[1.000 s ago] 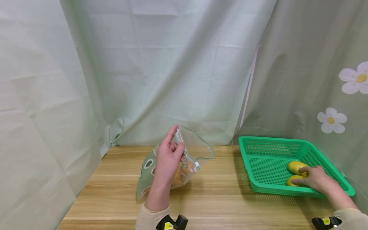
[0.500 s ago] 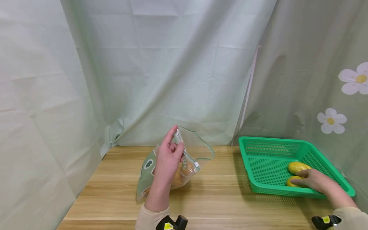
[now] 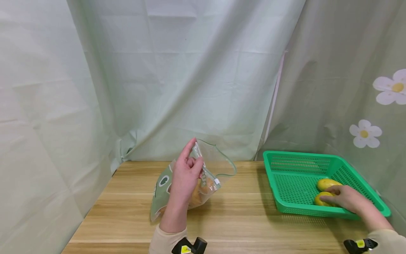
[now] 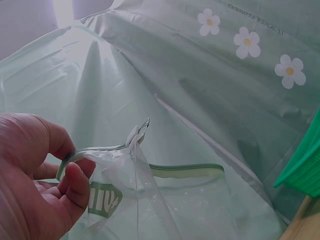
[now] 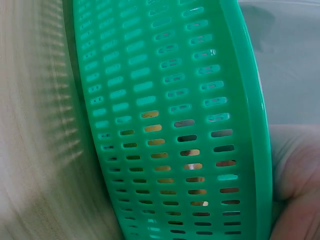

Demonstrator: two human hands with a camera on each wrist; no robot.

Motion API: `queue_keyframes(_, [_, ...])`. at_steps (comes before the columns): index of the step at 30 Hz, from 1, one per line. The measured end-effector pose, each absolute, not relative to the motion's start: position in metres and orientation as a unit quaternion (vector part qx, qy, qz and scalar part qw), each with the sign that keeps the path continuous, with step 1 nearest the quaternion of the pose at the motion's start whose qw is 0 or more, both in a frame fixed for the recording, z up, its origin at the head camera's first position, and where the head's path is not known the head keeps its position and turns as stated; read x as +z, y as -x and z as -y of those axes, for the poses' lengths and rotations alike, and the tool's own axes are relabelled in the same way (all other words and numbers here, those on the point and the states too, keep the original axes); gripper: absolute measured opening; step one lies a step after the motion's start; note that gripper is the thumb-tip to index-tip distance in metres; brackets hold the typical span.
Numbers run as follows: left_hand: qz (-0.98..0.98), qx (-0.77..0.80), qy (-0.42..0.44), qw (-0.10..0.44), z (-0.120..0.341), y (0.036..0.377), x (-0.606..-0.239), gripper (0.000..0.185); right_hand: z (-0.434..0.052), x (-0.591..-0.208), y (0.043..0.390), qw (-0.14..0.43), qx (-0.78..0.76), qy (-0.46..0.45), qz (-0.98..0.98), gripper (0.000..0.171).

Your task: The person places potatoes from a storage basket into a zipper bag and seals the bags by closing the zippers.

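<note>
My left hand (image 3: 187,173) pinches the rim of a clear zip bag (image 3: 203,180) with green print and holds its mouth up and open above the wooden table (image 3: 127,215); something orange-brown lies inside. In the left wrist view the fingers (image 4: 75,182) pinch the bag's green zip strip (image 4: 185,167). My right hand (image 3: 345,198) reaches into a green plastic basket (image 3: 295,155) at the right, fingers curled over the nearer of two yellow potatoes (image 3: 321,199); the other potato (image 3: 326,183) lies just behind. The right wrist view shows only the basket wall (image 5: 170,125) and part of the hand.
Pale green curtains (image 3: 196,77) close in the table at the back and left; a flowered curtain (image 3: 364,106) hangs close behind the basket on the right. Bare tabletop lies between bag and basket.
My right hand slid slightly forward in the basket, from resting across both potatoes onto the nearer one. The left hand and bag have not moved.
</note>
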State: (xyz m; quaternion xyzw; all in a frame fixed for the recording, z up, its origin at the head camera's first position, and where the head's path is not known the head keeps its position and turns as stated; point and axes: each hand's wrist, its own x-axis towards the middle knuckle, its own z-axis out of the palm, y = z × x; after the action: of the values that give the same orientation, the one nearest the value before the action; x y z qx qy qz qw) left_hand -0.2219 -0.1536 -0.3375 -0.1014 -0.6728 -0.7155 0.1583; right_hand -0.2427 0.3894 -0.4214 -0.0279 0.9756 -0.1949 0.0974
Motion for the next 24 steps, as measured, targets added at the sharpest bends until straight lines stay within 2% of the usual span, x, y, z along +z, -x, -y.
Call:
queue_keyframes(8, [0.671,-0.719,0.1,0.154,0.153,0.222,-0.337,0.072,-0.387,-0.417,0.239,0.027,-0.216,0.012,-0.976,0.077])
queue_keyframes(17, [0.671,-0.719,0.098,0.155,0.154,0.222,-0.338,0.071,-0.37,-0.402,0.239,-0.04,-0.243,-0.018,-0.969,0.085])
queue_keyframes(24, [0.667,-0.722,0.1,0.155,0.153,0.222,-0.338,0.072,-0.348,-0.392,0.237,-0.089,-0.27,-0.025,-0.959,0.081])
